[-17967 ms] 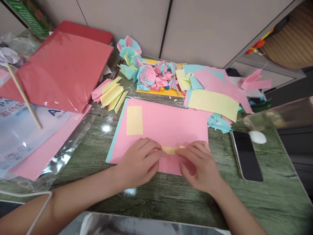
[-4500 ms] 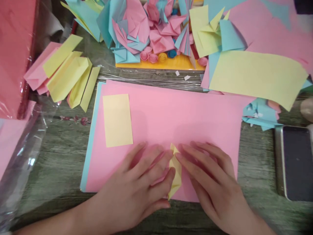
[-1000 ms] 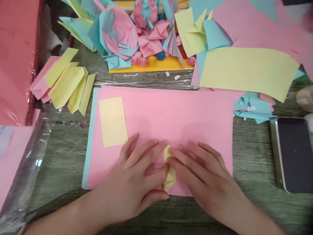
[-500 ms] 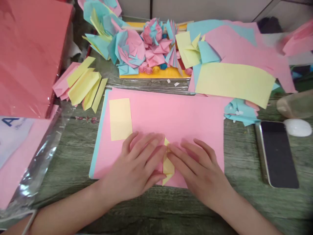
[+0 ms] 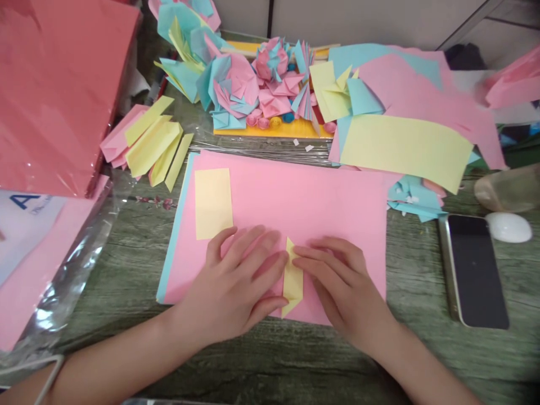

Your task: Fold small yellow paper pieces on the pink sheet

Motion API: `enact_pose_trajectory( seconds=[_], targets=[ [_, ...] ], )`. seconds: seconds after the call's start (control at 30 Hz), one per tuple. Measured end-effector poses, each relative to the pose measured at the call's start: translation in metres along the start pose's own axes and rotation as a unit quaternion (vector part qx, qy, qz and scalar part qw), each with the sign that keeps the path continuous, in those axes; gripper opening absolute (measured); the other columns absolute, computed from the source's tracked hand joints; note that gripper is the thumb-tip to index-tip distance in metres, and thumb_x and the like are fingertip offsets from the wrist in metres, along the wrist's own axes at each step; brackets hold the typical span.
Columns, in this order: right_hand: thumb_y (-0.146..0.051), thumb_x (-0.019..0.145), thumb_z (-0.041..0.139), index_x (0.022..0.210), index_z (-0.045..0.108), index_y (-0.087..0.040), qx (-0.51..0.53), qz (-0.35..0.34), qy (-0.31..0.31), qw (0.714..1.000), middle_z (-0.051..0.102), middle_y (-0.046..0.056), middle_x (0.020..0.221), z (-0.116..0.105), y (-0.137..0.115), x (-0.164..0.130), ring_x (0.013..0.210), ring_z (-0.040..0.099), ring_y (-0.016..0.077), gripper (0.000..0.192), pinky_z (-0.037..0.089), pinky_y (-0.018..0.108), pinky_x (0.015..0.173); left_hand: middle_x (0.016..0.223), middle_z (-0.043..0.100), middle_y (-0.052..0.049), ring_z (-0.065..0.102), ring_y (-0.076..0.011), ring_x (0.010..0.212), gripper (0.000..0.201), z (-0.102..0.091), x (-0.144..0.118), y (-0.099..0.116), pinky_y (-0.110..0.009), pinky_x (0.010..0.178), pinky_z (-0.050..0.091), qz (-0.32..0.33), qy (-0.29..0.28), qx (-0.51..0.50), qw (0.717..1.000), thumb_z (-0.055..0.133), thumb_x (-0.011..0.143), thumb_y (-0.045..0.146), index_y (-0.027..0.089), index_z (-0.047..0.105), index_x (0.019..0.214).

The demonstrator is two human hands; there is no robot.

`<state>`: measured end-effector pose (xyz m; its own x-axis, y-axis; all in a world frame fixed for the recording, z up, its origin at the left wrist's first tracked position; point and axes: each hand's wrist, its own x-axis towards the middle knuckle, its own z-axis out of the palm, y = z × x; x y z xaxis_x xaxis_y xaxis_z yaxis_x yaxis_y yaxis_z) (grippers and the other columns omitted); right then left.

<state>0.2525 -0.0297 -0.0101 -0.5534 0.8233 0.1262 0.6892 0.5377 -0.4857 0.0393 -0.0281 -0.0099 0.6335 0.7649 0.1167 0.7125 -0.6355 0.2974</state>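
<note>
A small folded yellow paper piece (image 5: 292,277) lies on a large pink sheet (image 5: 295,197) near the table's front edge. My left hand (image 5: 236,287) rests flat to its left, thumb and fingertips pressing its left edge. Touching its upper right edge with the fingertips is my right hand (image 5: 341,287). A flat yellow rectangle (image 5: 213,202) sits on the pink sheet just beyond my left hand.
Folded yellow and pink strips (image 5: 147,143) lie at back left beside a wrapped red paper pack (image 5: 54,95). Folded paper flowers (image 5: 257,90) and loose sheets (image 5: 405,146) fill the back. A phone (image 5: 476,270) and a white oval object (image 5: 508,226) lie at right.
The view has pulled back and tilted up over the last second. My hands stay on the yellow piece, whose pointed ends now lie flatter between my fingers.
</note>
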Motion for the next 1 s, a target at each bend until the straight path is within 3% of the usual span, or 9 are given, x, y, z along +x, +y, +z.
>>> enact_pose_trajectory(
  seconds=[0.37,0.57,0.77,1.0],
  targets=[
    [-0.005,0.083,0.044,0.116,0.048,-0.018,0.049,0.023,-0.001,0.999,0.059,0.005,0.115,0.0,0.004,0.001,0.114,0.04,0.0199,0.036,0.042,0.039,0.093,0.135,0.044,-0.009,0.031,-0.0319,0.127,0.046,0.002,-0.003,-0.003,-0.057,0.1,0.017,0.01,-0.017,0.025,0.999,0.041,0.086,0.052,0.024,0.051,0.121],
    [-0.006,0.082,0.045,0.115,0.047,-0.018,-0.001,0.025,0.0,1.0,0.054,0.006,0.122,0.004,0.002,0.004,0.117,0.037,0.023,0.034,0.039,0.046,0.095,0.136,0.043,-0.008,0.03,-0.031,0.128,0.043,0.002,-0.004,-0.001,-0.057,0.103,0.016,0.004,-0.018,0.028,0.999,0.041,0.086,0.051,0.025,0.052,0.119],
    [-0.008,0.082,0.051,0.11,0.052,-0.018,-0.087,-0.035,0.032,0.995,0.059,0.001,0.119,0.009,-0.001,0.002,0.113,0.041,0.0241,0.03,0.025,0.053,0.103,0.139,0.039,-0.006,0.026,-0.0309,0.13,0.041,0.003,-0.001,-0.001,-0.057,0.105,0.014,0.012,-0.02,0.043,0.999,0.04,0.087,0.049,0.023,0.054,0.116],
    [-0.005,0.08,0.052,0.104,0.054,-0.016,-0.107,-0.037,0.069,0.991,0.065,0.003,0.108,0.007,-0.002,0.003,0.108,0.047,0.0236,0.027,0.028,0.054,0.101,0.143,0.033,-0.004,0.018,-0.0299,0.134,0.045,0.005,0.003,-0.004,-0.054,0.107,0.012,0.054,-0.049,0.054,0.996,0.037,0.088,0.05,0.02,0.051,0.12]
  ],
)
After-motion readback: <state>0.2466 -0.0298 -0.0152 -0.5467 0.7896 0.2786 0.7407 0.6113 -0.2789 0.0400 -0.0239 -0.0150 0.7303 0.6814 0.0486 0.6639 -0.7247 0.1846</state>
